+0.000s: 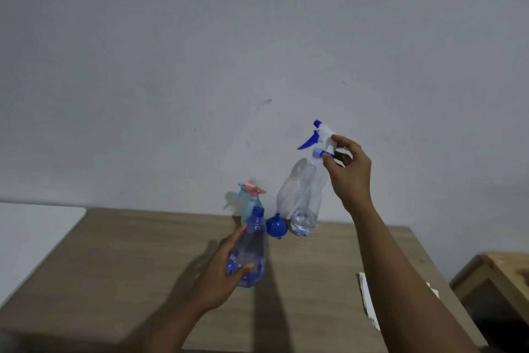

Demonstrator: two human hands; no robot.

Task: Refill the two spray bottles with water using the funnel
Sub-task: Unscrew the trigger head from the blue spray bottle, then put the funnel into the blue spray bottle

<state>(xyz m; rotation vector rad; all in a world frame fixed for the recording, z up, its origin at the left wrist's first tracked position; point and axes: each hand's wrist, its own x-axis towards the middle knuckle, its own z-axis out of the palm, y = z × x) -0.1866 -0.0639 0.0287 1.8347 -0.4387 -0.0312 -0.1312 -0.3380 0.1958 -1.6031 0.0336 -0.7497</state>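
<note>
My right hand [347, 172] grips the white spray head with a blue trigger [322, 135] at the neck of a clear spray bottle [289, 189] near the wall. A clear bottle with a pale blue cap [307, 209], with a little water at its bottom, overlaps it in front. My left hand [220, 272] holds a blue-tinted clear bottle with a blue cap [253, 244] that stands on the wooden table [128, 267]. Behind it stands a light blue spray bottle with a pink trigger [250, 195]. A blue funnel [276, 227] lies on the table between the bottles.
A white sheet of paper [369, 304] lies at the table's right edge under my right forearm. A white surface [34, 226] adjoins the table on the left. A lower wooden piece of furniture [503, 275] stands to the right. A grey wall rises right behind the bottles.
</note>
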